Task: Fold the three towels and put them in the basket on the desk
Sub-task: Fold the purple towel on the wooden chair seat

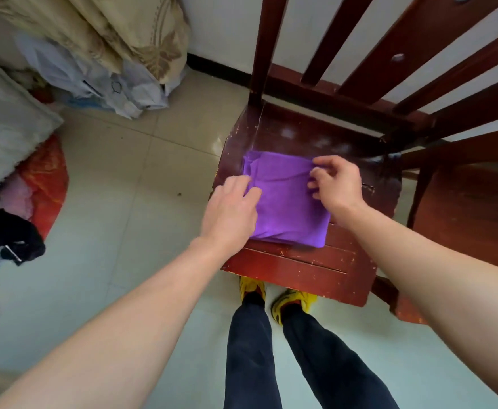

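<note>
Currently the purple towel [286, 202] lies on the chair seat [300, 270], toward its left edge and short of the front edge, already reduced to a compact, layered rectangle. The right hand [336, 181] pinches a raised fold at the towel's far right corner between thumb and forefinger. The left hand [230, 211] sits on the towel's left edge with its fingers bent down onto the cloth. The back of the hand hides whether they pinch or only press.

Judged step: squaring the final fold. To do it well, anchor the left edge flat, draw the pinched corner taut, and lay it down so the layers meet edge to edge. Then smooth out the wrinkle running across the far end.

Orientation: the towel's long axis runs from the seat's back edge toward its front edge, skewed slightly, with the near end drifting to the right. Stacked layers show along the near edge. No basket or other towels are in view.
</note>
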Available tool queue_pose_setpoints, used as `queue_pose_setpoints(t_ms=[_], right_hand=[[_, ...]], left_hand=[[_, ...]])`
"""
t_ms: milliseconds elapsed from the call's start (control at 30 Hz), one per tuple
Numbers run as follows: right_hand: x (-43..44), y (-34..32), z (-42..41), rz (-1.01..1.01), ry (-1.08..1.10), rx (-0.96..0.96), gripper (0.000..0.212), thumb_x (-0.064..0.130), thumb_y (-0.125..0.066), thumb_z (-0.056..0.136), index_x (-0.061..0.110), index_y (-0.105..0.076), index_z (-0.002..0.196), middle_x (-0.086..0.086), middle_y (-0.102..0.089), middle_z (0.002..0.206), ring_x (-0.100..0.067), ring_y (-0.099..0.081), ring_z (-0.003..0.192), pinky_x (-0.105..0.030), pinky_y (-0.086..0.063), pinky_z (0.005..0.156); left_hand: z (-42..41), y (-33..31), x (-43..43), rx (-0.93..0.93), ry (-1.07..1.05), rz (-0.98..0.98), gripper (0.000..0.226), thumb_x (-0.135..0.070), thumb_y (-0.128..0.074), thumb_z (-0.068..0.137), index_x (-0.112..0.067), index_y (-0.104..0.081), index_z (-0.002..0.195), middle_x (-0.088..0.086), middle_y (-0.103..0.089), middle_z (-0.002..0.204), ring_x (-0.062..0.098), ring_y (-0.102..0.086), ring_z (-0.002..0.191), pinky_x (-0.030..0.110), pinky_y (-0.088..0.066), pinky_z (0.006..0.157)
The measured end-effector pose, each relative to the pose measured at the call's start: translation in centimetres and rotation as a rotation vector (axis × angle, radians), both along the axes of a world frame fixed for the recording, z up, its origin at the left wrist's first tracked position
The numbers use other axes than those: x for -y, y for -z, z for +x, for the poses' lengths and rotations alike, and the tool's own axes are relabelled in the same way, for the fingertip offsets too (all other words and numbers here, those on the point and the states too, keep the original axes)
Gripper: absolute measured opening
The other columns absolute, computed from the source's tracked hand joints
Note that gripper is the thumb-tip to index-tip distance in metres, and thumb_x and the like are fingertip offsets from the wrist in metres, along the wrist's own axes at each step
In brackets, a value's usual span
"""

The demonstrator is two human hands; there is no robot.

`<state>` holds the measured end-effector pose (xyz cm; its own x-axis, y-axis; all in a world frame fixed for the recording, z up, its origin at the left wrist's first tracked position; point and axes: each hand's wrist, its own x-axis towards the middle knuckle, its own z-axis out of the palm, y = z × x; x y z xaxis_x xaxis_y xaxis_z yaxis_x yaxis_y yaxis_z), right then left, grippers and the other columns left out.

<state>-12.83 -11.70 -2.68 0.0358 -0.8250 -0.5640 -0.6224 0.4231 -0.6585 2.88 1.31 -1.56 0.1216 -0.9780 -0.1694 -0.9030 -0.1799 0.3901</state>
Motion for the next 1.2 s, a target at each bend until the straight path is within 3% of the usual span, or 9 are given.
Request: queue_pose_setpoints(t_ms=[133,267,333,433,567,733,867,1000,1200], right_hand=[[3.7,0.7,0.8,0.203,0.115,0.135,0.033,0.003,-0.054,0.091,0.013,-0.06,0.122,-0.005,-0.059,0.108,-0.013,-0.059,0.089,-0.024,-0.053,0.061],[5.5,0.3,0.0,0.076,0.181,0.114,0.031,0.009,-0.059,0.085,0.02,-0.065,0.115,0.0,-0.065,0.105,-0.01,-0.06,0.089,-0.034,-0.054,0.079],[3.9,-0.7,-1.1,-0.062,0.141,0.054,0.02,0.012,-0.061,0.079,0.026,-0.068,0.091,0.003,-0.066,0.083,-0.011,-0.062,0.073,-0.035,-0.056,0.073],[-1.4,-1.2,-2.7,0.148,0.109,0.138,0.02,0.002,-0.061,0.084,0.02,-0.063,0.075,-0.005,-0.064,0.07,-0.014,-0.06,0.057,-0.026,-0.048,0.049],[-5.6,0.2,-5.4,0.366,0.043,0.1,0.011,0.004,-0.071,0.08,0.012,-0.07,0.087,-0.012,-0.068,0.081,-0.019,-0.061,0.072,-0.026,-0.05,0.055],[-5.4,0.9,-7.4,0.296,0.028,0.085,0.015,0.01,-0.078,0.077,0.014,-0.069,0.088,-0.006,-0.066,0.077,-0.017,-0.06,0.07,-0.028,-0.051,0.061],[-4.8,0.5,-8.1,0.145,-0.01,-0.18,0.038,0.039,-0.08,0.074,0.021,-0.065,0.103,0.004,-0.066,0.093,-0.015,-0.065,0.079,-0.034,-0.054,0.077],[-5.5,-0.2,-6.3,0.232,-0.181,-0.321,0.071,0.068,-0.072,0.065,0.025,-0.052,0.118,0.005,-0.065,0.104,-0.022,-0.064,0.094,-0.036,-0.051,0.08],[-6.2,1.2,-5.7,0.331,0.047,-0.205,0.039,0.043,-0.084,0.064,0.021,-0.063,0.088,0.0,-0.069,0.088,-0.026,-0.066,0.087,-0.034,-0.051,0.074]], left_hand=[[-1.4,1.4,3.6,0.088,0.278,0.347,0.083,-0.039,-0.068,0.082,-0.016,-0.025,0.149,0.012,-0.01,0.161,0.028,-0.009,0.148,0.045,-0.024,0.115],[0.2,2.1,4.5,0.169,0.302,0.496,0.124,-0.059,-0.076,0.064,-0.019,0.0,0.153,0.007,0.012,0.161,0.029,0.007,0.148,0.047,-0.017,0.118],[0.4,2.1,4.3,0.176,0.33,0.493,0.131,-0.061,-0.078,0.06,-0.019,0.004,0.153,0.006,0.015,0.161,0.029,0.009,0.148,0.046,-0.017,0.118],[0.5,2.3,3.8,0.182,0.328,0.471,0.135,-0.065,-0.077,0.058,-0.019,0.008,0.152,0.006,0.018,0.16,0.027,0.012,0.148,0.045,-0.017,0.119],[0.8,2.7,3.3,0.207,0.359,0.466,0.142,-0.073,-0.074,0.052,-0.02,0.012,0.152,0.005,0.022,0.159,0.027,0.016,0.147,0.046,-0.009,0.12],[0.4,2.5,3.4,0.238,0.37,0.478,0.146,-0.074,-0.074,0.049,-0.019,0.015,0.151,0.007,0.024,0.158,0.029,0.019,0.146,0.047,-0.005,0.12],[0.6,1.1,3.9,0.195,0.369,0.432,0.125,-0.071,-0.071,0.057,-0.022,-0.009,0.153,0.013,0.003,0.161,0.032,0.005,0.148,0.047,-0.009,0.119],[-0.4,0.5,5.0,-0.028,0.157,0.077,0.039,-0.032,-0.058,0.08,-0.016,-0.067,0.114,0.008,-0.063,0.112,0.033,-0.054,0.111,0.041,-0.039,0.091],[-2.6,2.4,8.7,-0.607,-0.445,0.48,0.012,-0.015,-0.06,0.087,-0.012,-0.071,0.088,0.009,-0.071,0.083,0.021,-0.064,0.075,0.029,-0.051,0.078]])
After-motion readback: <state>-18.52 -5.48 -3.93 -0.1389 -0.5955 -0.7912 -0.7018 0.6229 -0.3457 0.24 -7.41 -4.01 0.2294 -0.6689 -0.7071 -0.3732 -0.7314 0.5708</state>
